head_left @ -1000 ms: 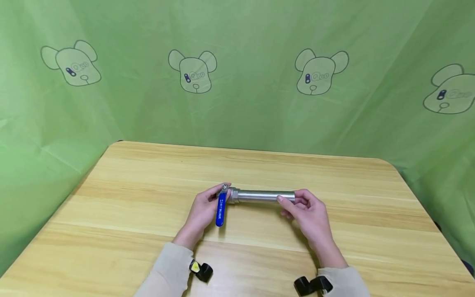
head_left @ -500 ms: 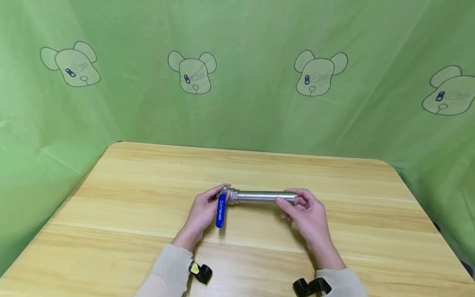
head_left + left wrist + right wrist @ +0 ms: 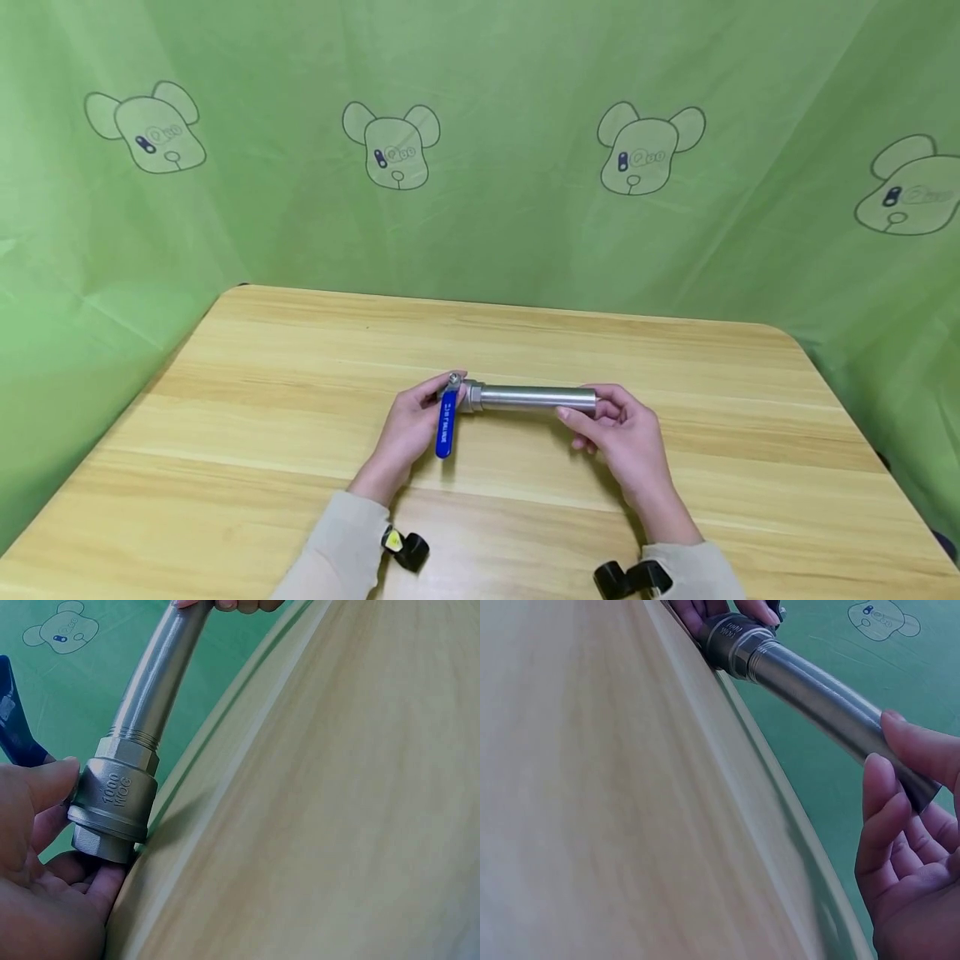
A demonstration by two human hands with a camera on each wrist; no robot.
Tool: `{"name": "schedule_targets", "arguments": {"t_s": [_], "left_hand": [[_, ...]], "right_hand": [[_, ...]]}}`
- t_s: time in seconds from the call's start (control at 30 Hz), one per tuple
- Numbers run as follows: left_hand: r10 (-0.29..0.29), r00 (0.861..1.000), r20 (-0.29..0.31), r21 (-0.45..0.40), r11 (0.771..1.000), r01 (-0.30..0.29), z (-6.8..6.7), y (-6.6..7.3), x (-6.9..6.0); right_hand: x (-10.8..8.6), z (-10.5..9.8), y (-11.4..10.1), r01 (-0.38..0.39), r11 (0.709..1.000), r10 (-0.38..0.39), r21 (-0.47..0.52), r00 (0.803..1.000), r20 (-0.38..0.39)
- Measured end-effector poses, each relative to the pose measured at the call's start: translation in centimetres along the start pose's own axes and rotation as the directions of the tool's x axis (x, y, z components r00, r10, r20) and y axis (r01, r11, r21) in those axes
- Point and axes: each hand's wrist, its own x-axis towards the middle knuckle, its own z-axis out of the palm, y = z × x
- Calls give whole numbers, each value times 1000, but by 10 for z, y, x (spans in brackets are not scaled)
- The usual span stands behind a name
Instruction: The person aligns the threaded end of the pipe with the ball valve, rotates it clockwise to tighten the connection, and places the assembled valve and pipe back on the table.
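A steel ball valve point(image 3: 116, 791) with a blue lever handle point(image 3: 446, 425) is gripped by my left hand point(image 3: 407, 427), thumb on one side and fingers on the other. Its body reads "1000 WOG" in the left wrist view. From the valve's right end runs a straight metal pipe point(image 3: 532, 397), its threads visible at the joint. Around the pipe's far end, my right hand point(image 3: 630, 437) pinches with thumb and fingers, also plain in the right wrist view point(image 3: 911, 825). Valve and pipe lie level above the table, and the lever points toward me.
The wooden table point(image 3: 300, 350) spreads below both hands. Behind it hangs a green cloth point(image 3: 510, 242) printed with bear-head outlines. Black wrist cameras point(image 3: 411, 552) sit at both cuffs.
The right thumb has slid slightly down and left along the pipe's near side. The left hand and the valve stay in place.
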Motion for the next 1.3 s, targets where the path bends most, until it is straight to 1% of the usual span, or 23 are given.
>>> {"name": "schedule_targets", "arguments": {"t_s": [0.43,0.57,0.77,0.87,1.03,1.1,1.2,1.3], "left_hand": [[20,1000,0,11,1000,-20,0,1,0],[27,1000,-1,20,999,-27,1,1,0],[16,1000,-5,11,1000,-16,0,1,0],[14,1000,-6,12,1000,-14,0,1,0],[8,1000,-4,7,1000,-8,1,-1,0],[7,1000,-2,3,1000,-7,1,-1,0],[14,1000,1,5,1000,-14,1,0,-1],[12,1000,2,11,1000,-12,0,0,-2]], "right_hand": [[2,0,1,-49,998,48,-47,998,-27],[1,1,1,-44,998,42,-44,998,-49],[1,3,1,-17,998,12,-62,996,-86],[0,4,1,-20,995,11,-93,994,-105],[-1,5,0,-51,986,30,-161,991,-130],[-1,5,1,-62,984,40,-169,991,-131],[0,5,1,-68,991,55,-118,992,-110],[0,3,1,-52,998,51,-25,998,-48]]}}
